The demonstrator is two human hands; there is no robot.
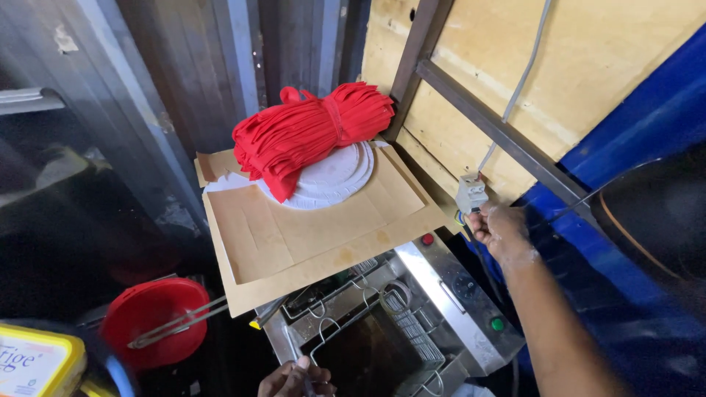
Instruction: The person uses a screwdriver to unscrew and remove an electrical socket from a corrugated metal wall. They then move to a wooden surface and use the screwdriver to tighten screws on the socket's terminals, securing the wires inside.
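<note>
Gripping a small grey switch box (pixel 471 194) at right of frame, right hand (pixel 500 231) closed; left hand (pixel 294 379), bottom centre, curled on fryer's (pixel 441 283) wire handle (pixel 323 353).

left hand (pixel 294 378): low, fingers curled | right hand (pixel 500 229): arm outstretched, fingers pinching

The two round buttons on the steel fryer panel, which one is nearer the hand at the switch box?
The red button, at the panel's far end just below the cardboard, is nearer the right hand. The green button sits farther down the panel.
</note>
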